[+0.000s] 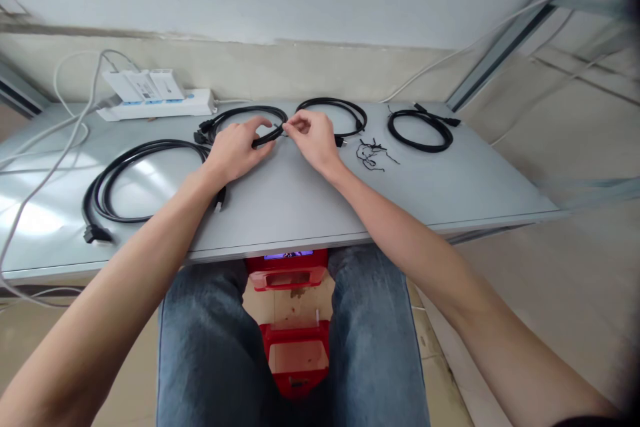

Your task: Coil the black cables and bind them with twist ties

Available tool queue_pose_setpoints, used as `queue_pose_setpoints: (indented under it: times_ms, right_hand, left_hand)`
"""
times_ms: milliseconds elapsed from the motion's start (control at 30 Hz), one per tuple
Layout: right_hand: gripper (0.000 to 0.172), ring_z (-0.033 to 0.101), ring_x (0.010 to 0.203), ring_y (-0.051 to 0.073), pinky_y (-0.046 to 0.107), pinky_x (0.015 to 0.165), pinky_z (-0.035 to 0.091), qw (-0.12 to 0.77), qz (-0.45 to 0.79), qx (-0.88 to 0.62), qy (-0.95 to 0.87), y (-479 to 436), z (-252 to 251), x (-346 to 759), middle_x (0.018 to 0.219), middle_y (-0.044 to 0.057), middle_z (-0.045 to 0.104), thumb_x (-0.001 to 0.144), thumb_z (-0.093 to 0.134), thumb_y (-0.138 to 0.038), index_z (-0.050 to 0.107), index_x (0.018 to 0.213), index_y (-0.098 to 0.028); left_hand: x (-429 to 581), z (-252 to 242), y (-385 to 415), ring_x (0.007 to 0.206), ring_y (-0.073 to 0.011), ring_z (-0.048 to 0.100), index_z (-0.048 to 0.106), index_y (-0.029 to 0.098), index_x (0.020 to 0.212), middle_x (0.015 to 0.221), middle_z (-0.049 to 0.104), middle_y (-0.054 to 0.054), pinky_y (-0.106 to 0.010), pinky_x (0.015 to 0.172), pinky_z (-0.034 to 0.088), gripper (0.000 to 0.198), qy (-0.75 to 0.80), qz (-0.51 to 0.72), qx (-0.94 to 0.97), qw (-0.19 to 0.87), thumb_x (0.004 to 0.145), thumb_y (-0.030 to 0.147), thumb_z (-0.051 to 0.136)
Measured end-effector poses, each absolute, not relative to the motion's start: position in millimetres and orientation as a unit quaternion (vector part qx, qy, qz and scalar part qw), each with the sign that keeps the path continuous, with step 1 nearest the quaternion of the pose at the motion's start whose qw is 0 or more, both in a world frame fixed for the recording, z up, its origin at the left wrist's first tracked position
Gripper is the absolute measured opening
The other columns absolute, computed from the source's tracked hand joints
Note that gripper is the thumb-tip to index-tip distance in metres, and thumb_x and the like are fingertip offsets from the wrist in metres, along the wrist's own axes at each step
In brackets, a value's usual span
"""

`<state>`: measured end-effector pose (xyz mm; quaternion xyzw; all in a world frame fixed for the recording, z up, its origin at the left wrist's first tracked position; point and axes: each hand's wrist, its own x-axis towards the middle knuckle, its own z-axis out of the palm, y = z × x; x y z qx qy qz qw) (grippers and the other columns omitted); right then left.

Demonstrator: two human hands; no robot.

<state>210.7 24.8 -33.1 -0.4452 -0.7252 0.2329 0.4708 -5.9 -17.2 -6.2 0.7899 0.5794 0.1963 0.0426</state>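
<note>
The coiled cable (pixel 240 111), thin, black and rubbery, lies toward the back middle of the grey tabletop (pixel 300 207), its flattened loop running left to right between the two hands. The left hand (pixel 235 147) rests over the near side of the loop, its fingers (pixel 257 125) curled closed around the bundled strands. The right hand (pixel 313 137) meets the loop's right end, fingertips pinched tight there. Whether they grip the cable itself or something thinner is too small to tell. Both hands are on it, the left covering more of it. Just right of the right hand lies a second coil (pixel 333 107), then a tangle of wire ties (pixel 373 153). A larger coil (pixel 145 180) lies to the left.
</note>
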Motion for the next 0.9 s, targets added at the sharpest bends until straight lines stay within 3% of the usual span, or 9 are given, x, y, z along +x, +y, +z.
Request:
queue_pose_setpoints:
  times_ms: [67, 267, 433, 633, 900]
  right_hand:
    - [0.019, 0.068, 0.082, 0.021, 0.036, 0.088, 0.059, 0.484, 0.222, -0.458, -0.712, 28.7, -35.5, 213.4, 0.082, 0.003, 0.072, 0.108, 0.078, -0.030, 0.072, 0.092, -0.022]
    - [0.019, 0.069, 0.086, 0.023, 0.036, 0.089, 0.059, 0.466, 0.212, -0.475, -0.716, 29.8, -37.8, 213.2, 0.081, 0.002, 0.071, 0.108, 0.079, -0.024, 0.072, 0.091, -0.023]
    - [0.020, 0.065, 0.081, 0.021, 0.036, 0.086, 0.055, 0.402, 0.205, -0.468, -0.760, 20.0, -36.0, 208.1, 0.086, 0.003, 0.074, 0.100, 0.081, -0.012, 0.070, 0.088, -0.024]
    - [0.018, 0.063, 0.081, 0.021, 0.036, 0.082, 0.050, 0.339, 0.193, -0.441, -0.808, 17.6, -34.0, 209.8, 0.084, 0.003, 0.073, 0.099, 0.082, -0.014, 0.072, 0.087, -0.024]
    - [0.025, 0.063, 0.079, 0.019, 0.033, 0.082, 0.052, 0.354, 0.233, -0.398, -0.814, 14.9, -32.6, 205.6, 0.082, 0.000, 0.069, 0.109, 0.076, -0.018, 0.065, 0.087, -0.024]
  left_hand:
    - [-6.2, -6.3, -16.3, 0.114, -0.0367, 0.081, 0.075, 0.021, 0.156, 0.116, 0.088, -0.014, -0.041, 0.098, 0.054, 0.057, 0.578, 0.200, 0.790, 0.043, 0.108, 0.048, 0.063]
    - [-7.9, -8.7, -13.7, 0.114, -0.0376, 0.076, 0.082, 0.021, 0.126, 0.111, 0.085, -0.016, -0.043, 0.099, 0.051, 0.043, 0.595, 0.195, 0.779, 0.032, 0.113, 0.052, 0.057]
    - [-3.9, -3.9, -18.5, 0.112, -0.0383, 0.076, 0.081, 0.020, 0.130, 0.108, 0.083, -0.016, -0.043, 0.097, 0.050, 0.044, 0.610, 0.194, 0.767, 0.035, 0.114, 0.052, 0.055]
    - [-1.9, -2.8, -19.0, 0.109, -0.0386, 0.077, 0.081, 0.020, 0.129, 0.103, 0.082, -0.015, -0.044, 0.096, 0.050, 0.045, 0.614, 0.206, 0.761, 0.023, 0.114, 0.053, 0.056]
    - [-5.1, -6.9, -16.3, 0.105, -0.0356, 0.076, 0.081, 0.021, 0.124, 0.101, 0.082, -0.013, -0.042, 0.094, 0.051, 0.040, 0.598, 0.212, 0.773, 0.021, 0.113, 0.051, 0.057]
